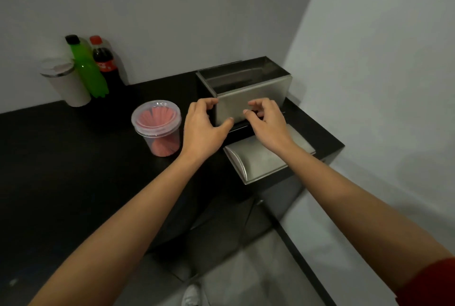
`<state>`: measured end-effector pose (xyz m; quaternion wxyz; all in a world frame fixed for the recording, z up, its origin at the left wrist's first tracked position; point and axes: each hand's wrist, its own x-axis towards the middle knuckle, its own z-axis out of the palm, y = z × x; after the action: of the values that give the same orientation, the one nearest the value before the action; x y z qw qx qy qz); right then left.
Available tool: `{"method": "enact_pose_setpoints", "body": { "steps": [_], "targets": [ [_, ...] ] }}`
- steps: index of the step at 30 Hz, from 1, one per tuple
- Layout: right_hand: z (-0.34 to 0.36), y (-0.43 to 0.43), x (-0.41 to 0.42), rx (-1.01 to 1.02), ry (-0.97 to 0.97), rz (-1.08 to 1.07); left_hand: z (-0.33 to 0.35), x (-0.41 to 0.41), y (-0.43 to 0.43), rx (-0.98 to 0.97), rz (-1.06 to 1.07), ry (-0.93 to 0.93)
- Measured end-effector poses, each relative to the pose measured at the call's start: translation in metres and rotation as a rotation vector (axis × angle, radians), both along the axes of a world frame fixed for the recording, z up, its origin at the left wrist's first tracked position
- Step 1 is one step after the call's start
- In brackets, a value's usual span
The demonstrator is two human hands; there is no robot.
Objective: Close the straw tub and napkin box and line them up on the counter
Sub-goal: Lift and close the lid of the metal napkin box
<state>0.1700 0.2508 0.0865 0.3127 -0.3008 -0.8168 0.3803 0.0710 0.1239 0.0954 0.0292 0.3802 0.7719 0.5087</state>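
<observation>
A clear plastic straw tub (157, 128) with red straws inside stands on the black counter (61, 158), its clear lid on top. To its right stands the open metal napkin box (248, 89). The box's metal lid (261, 160) lies flat in front of it at the counter's edge. My left hand (204, 128) is at the box's front left corner, fingers spread and curled. My right hand (267, 121) hovers at the lower front face, fingers apart. Neither hand holds anything.
A white tumbler (66, 84), a green bottle (86, 67) and a cola bottle (105, 64) stand at the back left against the wall. A wall rises close to the right of the box. The counter edge drops off below the metal lid.
</observation>
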Motion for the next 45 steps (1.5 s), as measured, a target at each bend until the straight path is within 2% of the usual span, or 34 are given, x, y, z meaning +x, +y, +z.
{"method": "enact_pose_setpoints", "body": {
  "steps": [7, 14, 24, 28, 35, 40, 45],
  "targets": [
    [-0.022, 0.037, 0.051, -0.050, -0.111, -0.030, -0.031, 0.042, 0.022, -0.109, 0.000, -0.106],
    [-0.044, 0.072, 0.059, -0.087, -0.219, -0.084, -0.055, 0.042, 0.049, -0.243, -0.010, -0.160],
    [-0.071, 0.130, 0.050, -0.205, -0.636, -0.215, -0.076, 0.019, 0.064, -0.576, -0.044, -0.250],
    [-0.077, 0.141, 0.052, -0.333, -0.538, -0.269, -0.082, 0.025, 0.060, -0.612, -0.084, -0.314],
    [-0.080, 0.153, 0.052, -0.423, -0.544, -0.311, -0.082, 0.036, 0.062, -0.580, -0.039, -0.377],
    [-0.078, 0.158, 0.053, -0.525, -0.438, -0.344, -0.085, 0.047, 0.061, -0.590, 0.009, -0.316],
    [-0.074, 0.166, 0.057, -0.731, -0.340, -0.332, -0.086, 0.053, 0.062, -0.648, 0.067, -0.237]
  ]
}}
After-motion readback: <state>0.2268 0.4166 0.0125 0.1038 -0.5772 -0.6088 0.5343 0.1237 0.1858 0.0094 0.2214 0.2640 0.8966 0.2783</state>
